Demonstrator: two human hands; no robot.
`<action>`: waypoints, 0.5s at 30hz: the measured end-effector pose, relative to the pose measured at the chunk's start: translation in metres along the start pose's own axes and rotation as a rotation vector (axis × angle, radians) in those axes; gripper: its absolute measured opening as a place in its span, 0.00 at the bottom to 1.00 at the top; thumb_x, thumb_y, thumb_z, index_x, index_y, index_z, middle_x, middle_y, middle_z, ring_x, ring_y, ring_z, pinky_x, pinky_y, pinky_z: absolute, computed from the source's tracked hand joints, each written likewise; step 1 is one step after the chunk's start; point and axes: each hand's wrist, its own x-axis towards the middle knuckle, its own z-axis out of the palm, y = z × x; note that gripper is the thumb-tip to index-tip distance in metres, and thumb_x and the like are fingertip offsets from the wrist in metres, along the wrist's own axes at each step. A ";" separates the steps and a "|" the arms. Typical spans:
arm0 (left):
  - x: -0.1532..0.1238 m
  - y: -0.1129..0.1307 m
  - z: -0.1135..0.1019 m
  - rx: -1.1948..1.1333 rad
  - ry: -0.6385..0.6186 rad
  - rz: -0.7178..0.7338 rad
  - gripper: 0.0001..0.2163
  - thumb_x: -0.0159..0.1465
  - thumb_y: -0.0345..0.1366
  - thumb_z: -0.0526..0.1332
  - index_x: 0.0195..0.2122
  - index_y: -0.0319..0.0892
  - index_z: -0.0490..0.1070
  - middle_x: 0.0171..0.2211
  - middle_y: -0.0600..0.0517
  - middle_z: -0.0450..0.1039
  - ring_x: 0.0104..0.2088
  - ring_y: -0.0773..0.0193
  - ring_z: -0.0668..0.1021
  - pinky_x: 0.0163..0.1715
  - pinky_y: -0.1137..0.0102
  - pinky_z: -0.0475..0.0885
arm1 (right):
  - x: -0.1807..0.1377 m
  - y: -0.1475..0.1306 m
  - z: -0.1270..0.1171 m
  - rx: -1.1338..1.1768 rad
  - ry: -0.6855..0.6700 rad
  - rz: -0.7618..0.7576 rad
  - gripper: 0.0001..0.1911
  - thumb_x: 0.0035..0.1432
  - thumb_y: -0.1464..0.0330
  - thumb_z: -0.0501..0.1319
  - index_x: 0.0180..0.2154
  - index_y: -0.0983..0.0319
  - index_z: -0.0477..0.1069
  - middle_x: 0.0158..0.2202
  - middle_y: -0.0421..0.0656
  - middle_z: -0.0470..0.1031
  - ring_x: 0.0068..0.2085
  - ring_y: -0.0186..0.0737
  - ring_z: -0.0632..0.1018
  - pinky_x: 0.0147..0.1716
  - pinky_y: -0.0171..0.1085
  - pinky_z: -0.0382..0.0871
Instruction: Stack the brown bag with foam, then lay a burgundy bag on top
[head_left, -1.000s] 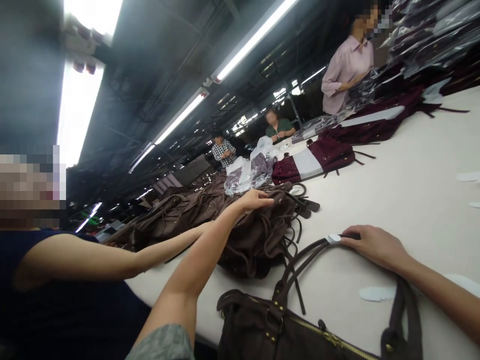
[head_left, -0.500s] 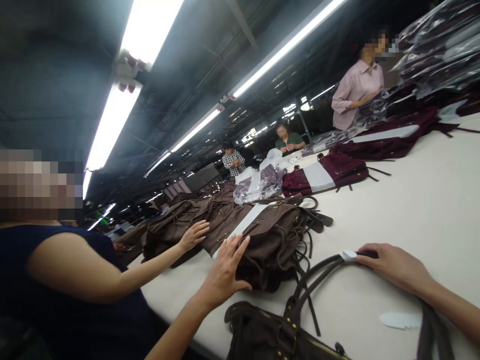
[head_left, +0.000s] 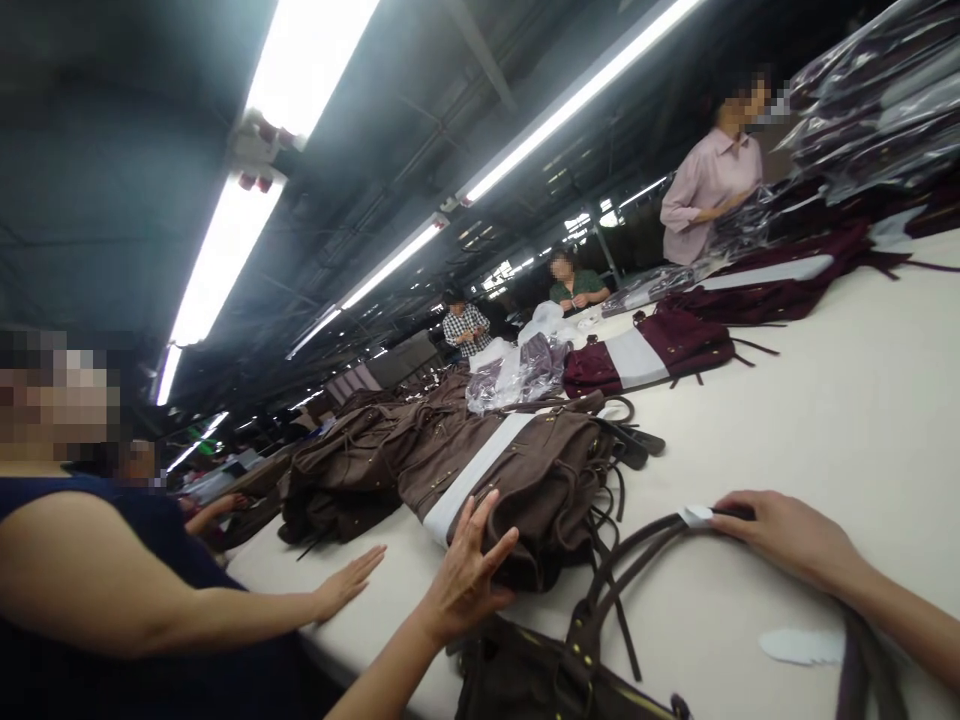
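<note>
A dark brown handbag (head_left: pixel 540 675) lies at the bottom of the head view, partly cut off by the lower edge. My right hand (head_left: pixel 795 535) grips one of its handles (head_left: pixel 637 550), beside a white wrap (head_left: pixel 695 516) around that handle. Fingers spread, my left hand (head_left: pixel 472 575) hovers between this handbag and a brown bag with a white paper band (head_left: pixel 480 470); whether it touches either bag I cannot tell. The second handle hangs at the lower right, and next to it is a white paper piece (head_left: pixel 801 646) with a jagged edge.
At the left, a co-worker in dark blue rests a flat hand (head_left: pixel 349 585) over the white table (head_left: pixel 825 420). More brown bags (head_left: pixel 345 460) are piled beyond. Maroon bags (head_left: pixel 682 350) and plastic-wrapped bags (head_left: pixel 885 110) lie farther off, with several people behind.
My left hand has shifted down and slightly right. The co-worker's hand has drawn back from the brown bags to the table edge. My right hand stays on the handle.
</note>
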 end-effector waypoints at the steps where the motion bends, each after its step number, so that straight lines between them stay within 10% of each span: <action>1: -0.003 -0.003 0.002 -0.016 0.017 0.000 0.52 0.48 0.25 0.68 0.68 0.62 0.40 0.70 0.44 0.40 0.66 0.38 0.55 0.58 0.40 0.61 | -0.001 -0.003 -0.003 0.013 -0.063 0.030 0.18 0.52 0.48 0.59 0.34 0.51 0.80 0.36 0.41 0.81 0.35 0.48 0.79 0.33 0.41 0.70; 5: 0.014 -0.026 -0.016 -0.169 0.191 -0.222 0.36 0.55 0.23 0.63 0.63 0.58 0.59 0.58 0.51 0.69 0.56 0.51 0.73 0.58 0.58 0.68 | -0.006 -0.016 -0.014 0.016 -0.142 0.079 0.18 0.53 0.51 0.58 0.37 0.52 0.80 0.41 0.42 0.80 0.41 0.51 0.78 0.37 0.42 0.68; 9: 0.082 -0.052 -0.064 -0.234 0.482 -0.622 0.31 0.54 0.31 0.68 0.59 0.54 0.66 0.55 0.55 0.72 0.52 0.54 0.76 0.58 0.65 0.67 | -0.009 -0.024 -0.020 0.006 -0.143 0.094 0.17 0.54 0.52 0.58 0.37 0.52 0.79 0.41 0.42 0.80 0.42 0.51 0.78 0.36 0.41 0.66; 12: 0.124 -0.055 -0.066 -0.153 0.569 -0.598 0.28 0.57 0.33 0.66 0.60 0.52 0.66 0.56 0.54 0.71 0.53 0.55 0.75 0.59 0.63 0.66 | -0.011 -0.028 -0.023 -0.008 -0.136 0.102 0.17 0.55 0.52 0.58 0.38 0.53 0.79 0.42 0.42 0.80 0.42 0.49 0.77 0.35 0.39 0.65; 15: 0.124 -0.033 -0.021 -0.123 0.437 -0.338 0.28 0.60 0.28 0.60 0.62 0.50 0.64 0.56 0.52 0.71 0.54 0.56 0.74 0.59 0.63 0.66 | -0.012 -0.033 -0.026 -0.016 -0.143 0.106 0.16 0.55 0.53 0.59 0.38 0.53 0.79 0.41 0.41 0.80 0.42 0.46 0.77 0.34 0.37 0.64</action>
